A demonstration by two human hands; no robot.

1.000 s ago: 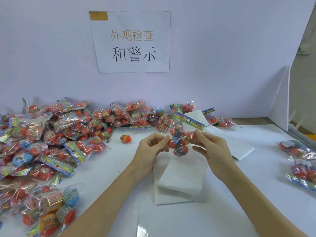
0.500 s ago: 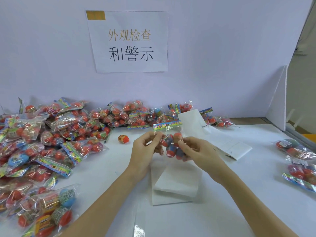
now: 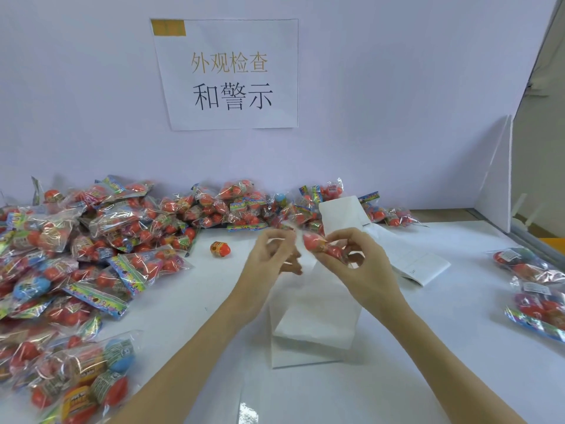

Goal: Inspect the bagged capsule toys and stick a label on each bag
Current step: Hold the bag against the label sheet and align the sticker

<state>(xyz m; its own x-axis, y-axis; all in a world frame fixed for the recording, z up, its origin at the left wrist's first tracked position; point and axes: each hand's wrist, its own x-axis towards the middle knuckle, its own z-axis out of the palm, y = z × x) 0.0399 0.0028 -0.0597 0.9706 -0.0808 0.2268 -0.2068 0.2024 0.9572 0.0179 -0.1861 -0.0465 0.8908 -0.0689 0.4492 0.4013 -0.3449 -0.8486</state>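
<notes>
In front of me my right hand (image 3: 363, 270) pinches a clear bag of red capsule toys (image 3: 322, 246), held above the table and blurred by motion. My left hand (image 3: 269, 261) sits just left of the bag with its fingers curled; they seem to pinch the bag's clear left end, though blur makes this hard to read. A white label sheet (image 3: 419, 266) lies flat to the right of my hands. Folded white backing paper (image 3: 315, 319) lies under them.
A big pile of bagged capsule toys (image 3: 91, 255) covers the left side and the back of the table. One loose orange capsule (image 3: 220, 249) lies left of my hands. Bags with white labels (image 3: 533, 289) lie at the right edge. A printed sign (image 3: 229, 75) hangs on the wall.
Both hands have turned the bag over between them; its coloured header, upright half a second ago, is no longer seen. My left fingers have loosened towards the bag's end.
</notes>
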